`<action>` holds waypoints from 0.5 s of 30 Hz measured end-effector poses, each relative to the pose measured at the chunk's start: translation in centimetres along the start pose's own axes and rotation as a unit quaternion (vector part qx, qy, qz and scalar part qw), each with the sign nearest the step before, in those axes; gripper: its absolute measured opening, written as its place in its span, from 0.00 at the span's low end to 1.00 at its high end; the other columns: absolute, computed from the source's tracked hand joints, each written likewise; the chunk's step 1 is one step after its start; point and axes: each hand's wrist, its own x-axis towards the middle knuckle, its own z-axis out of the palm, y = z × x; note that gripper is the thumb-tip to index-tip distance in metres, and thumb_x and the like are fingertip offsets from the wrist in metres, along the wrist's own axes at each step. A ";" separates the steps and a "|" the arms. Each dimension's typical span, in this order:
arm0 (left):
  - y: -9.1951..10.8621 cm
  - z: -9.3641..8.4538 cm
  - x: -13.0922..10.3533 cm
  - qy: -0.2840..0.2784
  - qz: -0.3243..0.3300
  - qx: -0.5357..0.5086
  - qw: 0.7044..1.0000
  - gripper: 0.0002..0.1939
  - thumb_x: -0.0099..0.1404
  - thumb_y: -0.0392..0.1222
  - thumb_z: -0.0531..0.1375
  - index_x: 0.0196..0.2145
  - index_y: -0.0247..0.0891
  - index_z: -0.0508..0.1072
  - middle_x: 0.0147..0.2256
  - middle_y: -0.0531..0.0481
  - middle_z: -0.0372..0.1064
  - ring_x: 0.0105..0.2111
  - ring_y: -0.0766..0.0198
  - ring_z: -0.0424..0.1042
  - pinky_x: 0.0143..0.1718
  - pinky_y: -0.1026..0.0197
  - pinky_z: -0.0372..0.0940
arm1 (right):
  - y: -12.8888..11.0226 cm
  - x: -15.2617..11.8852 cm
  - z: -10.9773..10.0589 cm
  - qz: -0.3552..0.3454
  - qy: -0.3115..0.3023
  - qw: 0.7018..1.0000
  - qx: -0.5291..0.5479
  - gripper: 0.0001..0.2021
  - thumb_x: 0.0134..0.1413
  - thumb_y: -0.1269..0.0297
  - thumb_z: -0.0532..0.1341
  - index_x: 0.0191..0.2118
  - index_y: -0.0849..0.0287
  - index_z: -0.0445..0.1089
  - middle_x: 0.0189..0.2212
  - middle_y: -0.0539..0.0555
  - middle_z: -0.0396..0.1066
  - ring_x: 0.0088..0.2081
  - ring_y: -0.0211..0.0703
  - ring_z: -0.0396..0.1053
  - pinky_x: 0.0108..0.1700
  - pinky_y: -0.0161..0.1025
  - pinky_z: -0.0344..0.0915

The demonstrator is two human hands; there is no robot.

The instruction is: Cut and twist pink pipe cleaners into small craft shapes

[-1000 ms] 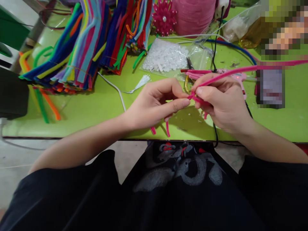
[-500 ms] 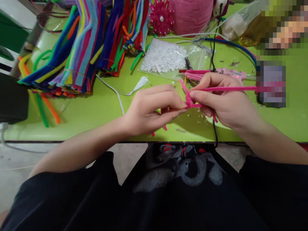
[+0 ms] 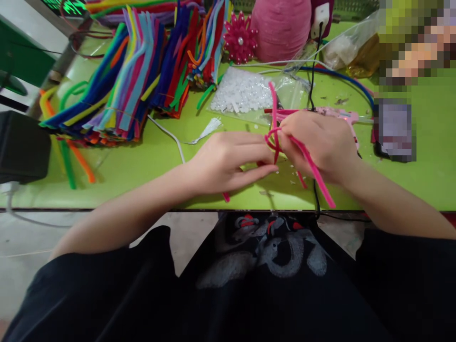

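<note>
Pink fuzzy stems (image 3: 274,107) cross and loop between my two hands, above the front part of the green table. My left hand (image 3: 231,164) pinches them from the left, thumb and index finger at the lower end of the loop; a pink tip pokes out below its palm. My right hand (image 3: 318,145) grips the stems at the loop's right side, fingers bent, back of the hand up. One long pink end slants down and right across its palm side. Part of the stems is hidden behind the fingers.
Bundles of coloured stems (image 3: 124,95) lie at the back left, a black box (image 3: 23,145) at the left edge. Behind my hands are a bag of white beads (image 3: 242,90), a pink glue gun (image 3: 338,114), a pink flower (image 3: 241,38) and a black cable (image 3: 312,85). A phone (image 3: 394,126) lies right.
My right hand has turned over, palm downward. The long pink stem that pointed right now slants down toward the table edge, and a loop shows between my hands, with one end standing up.
</note>
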 end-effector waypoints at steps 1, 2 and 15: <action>-0.2 0.1 0.0 -0.005 0.010 0.035 0.999 0.14 0.74 0.49 0.60 0.30 0.44 0.75 0.28 0.49 0.73 0.29 0.61 0.71 0.34 0.57 0.61 | -0.1 0.0 0.0 -0.011 0.024 0.999 -0.028 0.05 0.67 0.66 0.57 0.37 0.51 0.65 0.34 0.50 0.77 0.35 0.42 0.73 0.40 0.40 0.67; -0.5 0.1 0.1 -0.006 0.009 0.073 0.997 0.15 0.74 0.50 0.59 0.30 0.43 0.75 0.28 0.48 0.72 0.29 0.60 0.71 0.34 0.57 0.60 | -0.1 0.1 0.0 -0.017 0.053 0.997 -0.055 0.05 0.68 0.66 0.57 0.37 0.51 0.64 0.34 0.51 0.77 0.34 0.42 0.73 0.38 0.40 0.65; -10.8 -3.1 3.2 0.018 -0.120 -0.027 0.992 0.22 0.70 0.62 0.63 0.48 0.41 0.78 0.44 0.52 0.78 0.43 0.63 0.71 0.46 0.57 0.68 | 3.5 2.0 -1.7 0.091 0.191 0.966 -0.147 0.06 0.69 0.59 0.54 0.38 0.50 0.63 0.27 0.53 0.74 0.28 0.50 0.73 0.33 0.45 0.60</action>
